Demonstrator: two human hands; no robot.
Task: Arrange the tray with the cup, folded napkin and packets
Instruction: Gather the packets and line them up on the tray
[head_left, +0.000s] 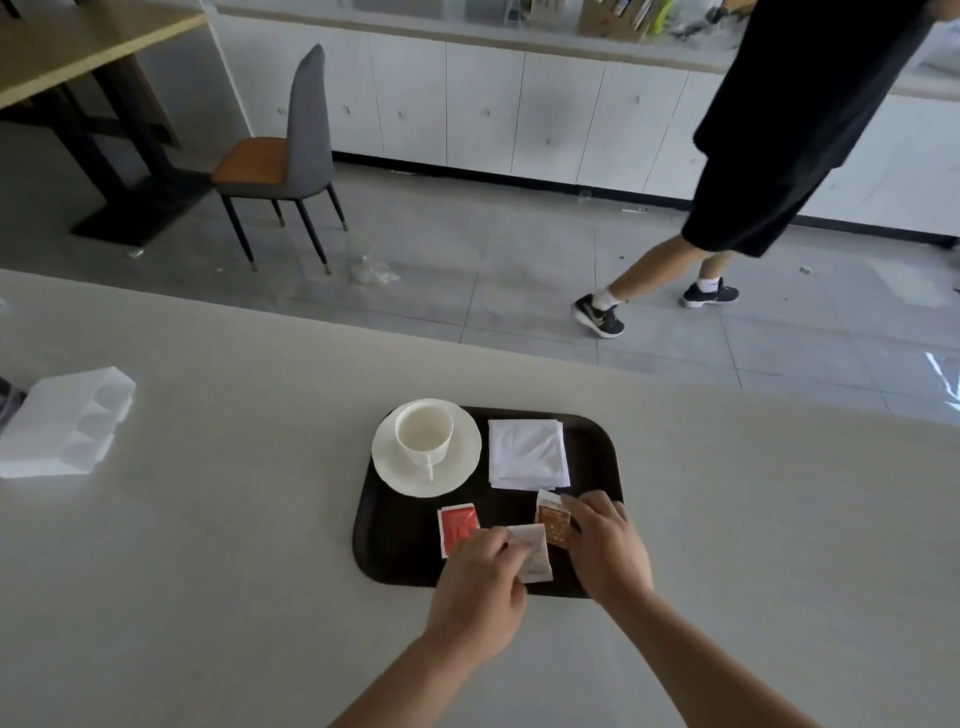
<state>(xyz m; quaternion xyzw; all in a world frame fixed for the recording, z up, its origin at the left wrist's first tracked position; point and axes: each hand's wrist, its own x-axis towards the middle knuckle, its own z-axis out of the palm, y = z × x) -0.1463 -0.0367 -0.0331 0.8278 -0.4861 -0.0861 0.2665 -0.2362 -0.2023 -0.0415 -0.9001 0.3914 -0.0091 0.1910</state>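
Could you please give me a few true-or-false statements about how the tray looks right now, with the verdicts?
1. The cup stands on a saucer at the tray's far left. True.
2. The folded napkin lies on the counter beside the tray. False: it lies on the tray, right of the saucer.
3. The left hand touches the white packet. True.
4. The red packet is in the right hand. False: the right hand is at the brown packet; the red one lies left of the white packet.
5. The cup is full of coffee. False: it looks empty.
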